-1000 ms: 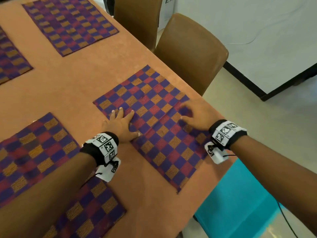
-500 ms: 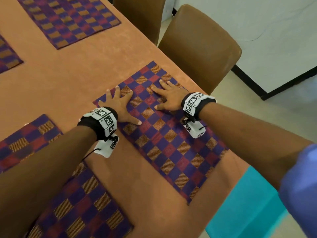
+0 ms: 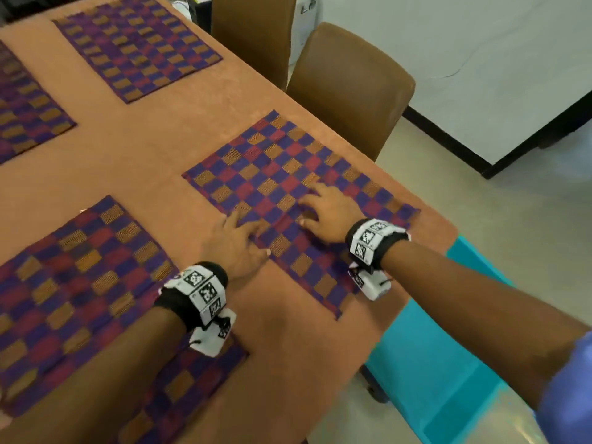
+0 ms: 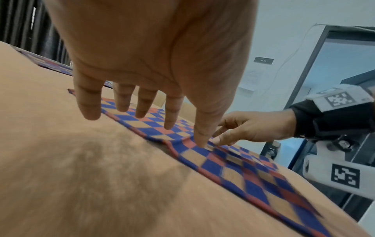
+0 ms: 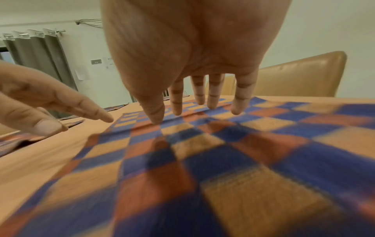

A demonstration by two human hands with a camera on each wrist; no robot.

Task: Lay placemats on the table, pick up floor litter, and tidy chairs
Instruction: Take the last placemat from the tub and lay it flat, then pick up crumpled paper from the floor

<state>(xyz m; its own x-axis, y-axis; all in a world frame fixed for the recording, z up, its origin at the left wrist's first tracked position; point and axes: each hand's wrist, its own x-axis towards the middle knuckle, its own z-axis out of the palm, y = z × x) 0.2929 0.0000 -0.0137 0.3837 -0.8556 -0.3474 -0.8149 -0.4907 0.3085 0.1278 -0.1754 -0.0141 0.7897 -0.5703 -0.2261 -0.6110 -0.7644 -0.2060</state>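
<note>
A blue, red and gold checkered placemat [image 3: 288, 174] lies near the right edge of the orange table [image 3: 134, 149]. My left hand [image 3: 237, 241] rests with straight fingers on the mat's left edge, where the cloth [image 4: 233, 168] rucks up slightly under the thumb. My right hand [image 3: 326, 213] lies flat on the mat's middle, fingers spread and straight [image 5: 205, 102]. Neither hand grips anything. The mat [image 5: 223, 160] fills the right wrist view.
Three more checkered placemats lie on the table: far [image 3: 137, 43], far left [image 3: 25, 113] and near left [image 3: 73, 283]. Two brown chairs [image 3: 349, 88] stand at the table's right side. A turquoise seat [image 3: 432, 363] is below my right arm.
Both hands have slid back toward me along the mat, from its far part to its near middle and left edge. The view has shifted and shows more of the table.
</note>
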